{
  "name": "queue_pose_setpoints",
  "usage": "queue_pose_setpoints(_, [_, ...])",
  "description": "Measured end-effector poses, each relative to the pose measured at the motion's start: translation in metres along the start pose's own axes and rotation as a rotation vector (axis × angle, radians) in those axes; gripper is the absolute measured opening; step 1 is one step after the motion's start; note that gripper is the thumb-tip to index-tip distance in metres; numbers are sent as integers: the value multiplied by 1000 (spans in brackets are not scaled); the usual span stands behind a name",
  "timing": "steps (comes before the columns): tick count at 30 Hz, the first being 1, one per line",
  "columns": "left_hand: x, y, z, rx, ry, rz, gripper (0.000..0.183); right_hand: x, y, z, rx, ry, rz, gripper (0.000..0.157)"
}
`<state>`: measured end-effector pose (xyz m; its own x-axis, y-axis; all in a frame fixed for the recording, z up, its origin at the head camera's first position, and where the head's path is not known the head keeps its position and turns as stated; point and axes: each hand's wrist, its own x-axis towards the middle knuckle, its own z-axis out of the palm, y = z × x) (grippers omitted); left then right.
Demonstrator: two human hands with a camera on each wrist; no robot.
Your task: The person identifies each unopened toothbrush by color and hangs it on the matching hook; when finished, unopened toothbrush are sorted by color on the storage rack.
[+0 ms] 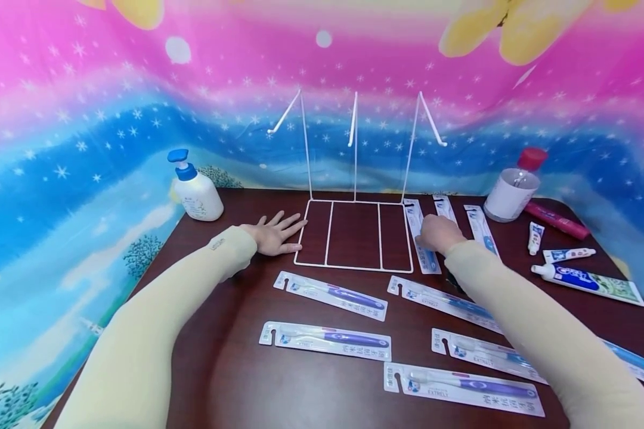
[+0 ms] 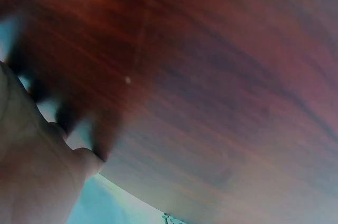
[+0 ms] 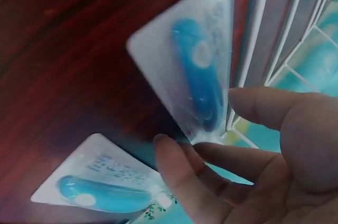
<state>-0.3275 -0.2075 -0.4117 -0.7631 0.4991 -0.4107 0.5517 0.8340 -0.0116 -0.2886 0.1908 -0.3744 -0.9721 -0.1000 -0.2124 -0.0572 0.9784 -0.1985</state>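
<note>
My left hand (image 1: pixel 275 233) lies palm down on the dark table with its fingers spread, fingertips at the left side of a white wire rack (image 1: pixel 353 268). Only part of that hand (image 2: pixel 37 155) shows in the left wrist view. Right of the rack, my right hand (image 1: pixel 439 233) pinches a blue packaged toothbrush (image 1: pixel 428 262) across its edges. In the right wrist view the thumb is at one edge of this packaged toothbrush (image 3: pixel 198 71), the fingers at the other. A second packaged toothbrush (image 3: pixel 105 182) lies beside these fingers.
Several packaged toothbrushes, such as this purple one (image 1: pixel 349 341), lie in front. A pump bottle (image 1: pixel 200 196) stands left. At right are a red-capped bottle (image 1: pixel 512 193), a red tube (image 1: pixel 558 219) and toothpaste tubes (image 1: pixel 590 282). Upright hooks (image 1: pixel 356 143) rise at the rack's back.
</note>
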Motion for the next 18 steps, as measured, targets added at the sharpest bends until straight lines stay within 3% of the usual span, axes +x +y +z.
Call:
queue_pose_setpoints(5, [-6,5,-3,-8,18,9,75,5,-5,-5,9,-39,13,37])
queue_pose_setpoints(12, [-7,10,-6,-17,11,10,75,10,-7,-15,-37,-97,-32,20])
queue_pose_setpoints(15, [-7,11,-7,-20,25,4,75,11,-8,-19,-85,-120,-29,22])
queue_pose_setpoints(18, [-7,9,-5,-30,27,6,76,13,-8,-19,-62,-168,8,28])
